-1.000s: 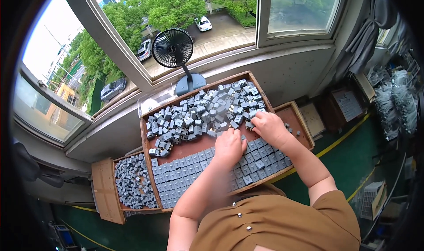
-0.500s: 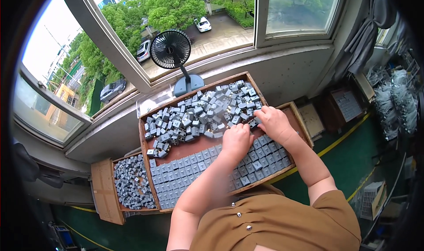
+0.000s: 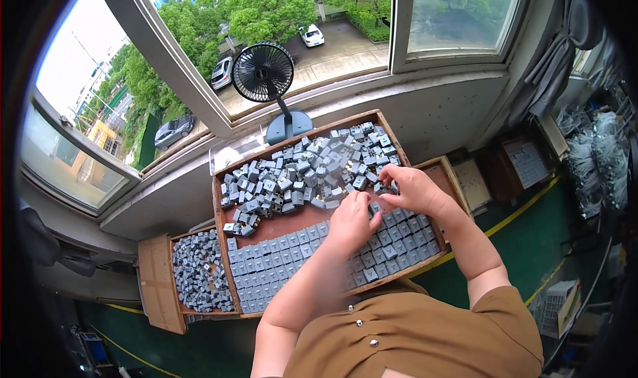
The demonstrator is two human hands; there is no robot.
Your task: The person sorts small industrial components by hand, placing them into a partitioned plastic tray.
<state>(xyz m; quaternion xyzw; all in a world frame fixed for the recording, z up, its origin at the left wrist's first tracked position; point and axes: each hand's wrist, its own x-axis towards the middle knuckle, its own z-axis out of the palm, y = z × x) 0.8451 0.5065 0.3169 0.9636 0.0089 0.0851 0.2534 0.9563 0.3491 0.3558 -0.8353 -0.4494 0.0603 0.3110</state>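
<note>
A large wooden tray [image 3: 274,227] lies before me. Its far half is filled by a loose heap of small grey plastic blocks [image 3: 269,192], some with metal parts showing. On the near side, matching blocks [image 3: 282,265] stand upright in tight rows. My left hand [image 3: 352,222] is curled over the far edge of the rows, with a grey block partly visible between thumb and fingers. Beside it, at the heap's right end, my right hand [image 3: 413,188] bends forefinger and thumb toward each other; whatever lies between their tips is too small to make out.
To the left, a smaller box [image 3: 199,271] holds more grey pieces, with a cardboard flap [image 3: 158,285] beside it. A black fan [image 3: 264,73] stands behind the tray at the open window. Another wooden tray edge [image 3: 458,185] shows at the right.
My right hand has drawn slightly down and left, its forefinger now more arched. My left hand has turned a little, showing its thumb. The whole view has shifted slightly.
</note>
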